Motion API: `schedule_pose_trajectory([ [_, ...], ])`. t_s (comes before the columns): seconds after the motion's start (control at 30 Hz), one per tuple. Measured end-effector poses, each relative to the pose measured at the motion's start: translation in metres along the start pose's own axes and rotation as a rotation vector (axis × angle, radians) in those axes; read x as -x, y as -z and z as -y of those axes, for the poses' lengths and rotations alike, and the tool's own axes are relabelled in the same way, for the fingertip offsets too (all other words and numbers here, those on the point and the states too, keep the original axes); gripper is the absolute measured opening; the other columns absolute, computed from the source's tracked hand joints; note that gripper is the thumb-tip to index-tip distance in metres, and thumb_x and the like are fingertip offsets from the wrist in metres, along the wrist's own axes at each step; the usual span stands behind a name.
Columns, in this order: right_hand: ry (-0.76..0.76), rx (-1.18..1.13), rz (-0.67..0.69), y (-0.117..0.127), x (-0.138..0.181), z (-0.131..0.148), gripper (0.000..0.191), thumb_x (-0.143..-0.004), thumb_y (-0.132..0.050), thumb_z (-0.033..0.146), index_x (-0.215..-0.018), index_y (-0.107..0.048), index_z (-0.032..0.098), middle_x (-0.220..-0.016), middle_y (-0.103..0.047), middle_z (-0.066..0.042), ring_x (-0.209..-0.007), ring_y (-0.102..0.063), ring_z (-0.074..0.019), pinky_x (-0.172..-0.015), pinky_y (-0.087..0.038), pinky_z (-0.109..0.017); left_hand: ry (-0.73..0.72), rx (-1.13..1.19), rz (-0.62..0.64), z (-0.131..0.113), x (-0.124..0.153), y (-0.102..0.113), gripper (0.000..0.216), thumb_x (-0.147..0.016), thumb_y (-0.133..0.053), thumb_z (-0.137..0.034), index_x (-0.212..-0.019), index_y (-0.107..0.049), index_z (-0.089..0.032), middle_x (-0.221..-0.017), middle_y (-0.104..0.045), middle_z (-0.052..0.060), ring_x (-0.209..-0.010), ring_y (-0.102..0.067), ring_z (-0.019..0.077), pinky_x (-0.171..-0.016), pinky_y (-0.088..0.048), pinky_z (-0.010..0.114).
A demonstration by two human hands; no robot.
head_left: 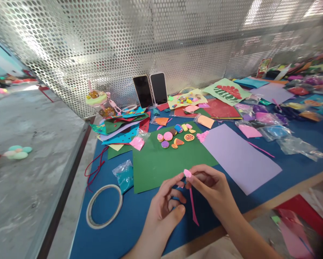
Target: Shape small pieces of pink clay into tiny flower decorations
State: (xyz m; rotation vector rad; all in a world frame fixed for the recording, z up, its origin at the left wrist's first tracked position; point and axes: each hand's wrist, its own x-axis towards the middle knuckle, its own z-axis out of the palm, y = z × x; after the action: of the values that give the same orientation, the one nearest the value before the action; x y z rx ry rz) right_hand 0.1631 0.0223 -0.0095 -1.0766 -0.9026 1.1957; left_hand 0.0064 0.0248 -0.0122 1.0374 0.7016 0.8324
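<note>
Between the fingertips of my right hand [212,183] is a small light-pink piece of modelling clay [187,173], pinched over the table's front part. My left hand [168,203] is beside it, its index fingertip against the clay. The left thumb stands apart from the other, loosely bent fingers. A narrow pink plastic strip-like tool [193,208] hangs below the right fingertips; its upper end is hidden. Just beyond my hands lies a green sheet [156,169]. On it sit several small clay food shapes, among them a pink disc [168,136] and a pizza [189,137].
A purple sheet [242,158] lies to the right, near clay bags [248,130]. On the left are a tape roll [90,210], a teal clay bag [125,178] and stacked coloured papers [121,135]. Two phones [159,89] lean against the perforated metal panel [118,39].
</note>
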Motion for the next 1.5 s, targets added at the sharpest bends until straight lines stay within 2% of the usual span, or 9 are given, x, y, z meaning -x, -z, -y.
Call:
schedule_pose_trajectory([
  [0.23,-0.062,-0.101,0.087,-0.001,-0.001,0.0,0.009,-0.072,-0.076,0.022,-0.077,-0.068,0.02,-0.066,-0.07,0.001,-0.058,-0.064,-0.0102,-0.056,-0.05,-0.018,0.037,0.023,-0.044,-0.014,0.001,-0.006,0.044,-0.074,-0.069,-0.037,-0.117,-0.062,-0.028,-0.104,-0.054,0.005,-0.077,-0.049,0.0119,-0.065,-0.041,0.021],
  [0.33,-0.091,-0.136,0.096,-0.002,-0.001,0.001,0.01,-0.071,-0.076,0.024,-0.076,-0.069,0.02,-0.064,-0.069,0.002,-0.057,-0.064,-0.0099,-0.055,-0.05,-0.018,0.105,0.035,-0.121,-0.02,-0.001,-0.009,0.041,-0.072,-0.071,-0.036,-0.111,-0.066,-0.025,-0.088,-0.058,0.003,-0.074,-0.049,0.0113,-0.065,-0.04,0.02],
  [0.43,-0.145,-0.175,0.119,-0.004,0.0,0.001,0.014,-0.067,-0.079,0.025,-0.074,-0.069,0.019,-0.062,-0.069,0.002,-0.055,-0.063,-0.0094,-0.055,-0.05,-0.018,0.136,0.022,-0.23,-0.021,-0.004,-0.011,0.03,-0.071,-0.073,-0.037,-0.096,-0.07,-0.021,-0.069,-0.058,0.0,-0.065,-0.048,0.0092,-0.06,-0.038,0.019],
  [0.6,-0.228,-0.216,0.168,-0.008,0.001,0.0,0.019,-0.061,-0.083,0.025,-0.072,-0.069,0.017,-0.06,-0.067,0.002,-0.054,-0.063,-0.0102,-0.054,-0.051,-0.02,0.113,0.06,-0.307,-0.02,-0.005,-0.015,0.022,-0.069,-0.074,-0.036,-0.078,-0.069,-0.016,-0.062,-0.062,0.0,-0.061,-0.052,0.0096,-0.058,-0.039,0.02],
  [0.93,-0.226,-0.228,0.175,-0.011,0.003,0.003,0.019,-0.06,-0.084,0.024,-0.07,-0.07,0.018,-0.06,-0.067,0.003,-0.053,-0.063,-0.0102,-0.055,-0.053,-0.021,0.119,0.088,-0.315,-0.021,-0.007,-0.016,0.018,-0.068,-0.074,-0.032,-0.07,-0.067,-0.015,-0.059,-0.062,-0.001,-0.059,-0.054,0.0086,-0.057,-0.041,0.018],
  [1.2,-0.181,-0.166,0.141,-0.009,0.004,-0.003,0.017,-0.06,-0.083,0.02,-0.072,-0.07,0.018,-0.061,-0.068,0.003,-0.054,-0.062,-0.0097,-0.054,-0.051,-0.018,0.112,0.0,-0.343,-0.021,-0.007,-0.017,0.019,-0.069,-0.073,-0.033,-0.066,-0.068,-0.015,-0.059,-0.061,-0.002,-0.058,-0.051,0.0081,-0.057,-0.039,0.018],
  [1.5,-0.126,-0.075,0.129,-0.01,0.005,-0.003,0.013,-0.066,-0.079,0.023,-0.073,-0.07,0.018,-0.061,-0.068,0.002,-0.055,-0.063,-0.0093,-0.054,-0.049,-0.018,0.103,0.01,-0.357,-0.022,-0.008,-0.018,0.017,-0.069,-0.073,-0.031,-0.063,-0.068,-0.016,-0.056,-0.059,-0.003,-0.056,-0.049,0.0077,-0.056,-0.038,0.018],
])
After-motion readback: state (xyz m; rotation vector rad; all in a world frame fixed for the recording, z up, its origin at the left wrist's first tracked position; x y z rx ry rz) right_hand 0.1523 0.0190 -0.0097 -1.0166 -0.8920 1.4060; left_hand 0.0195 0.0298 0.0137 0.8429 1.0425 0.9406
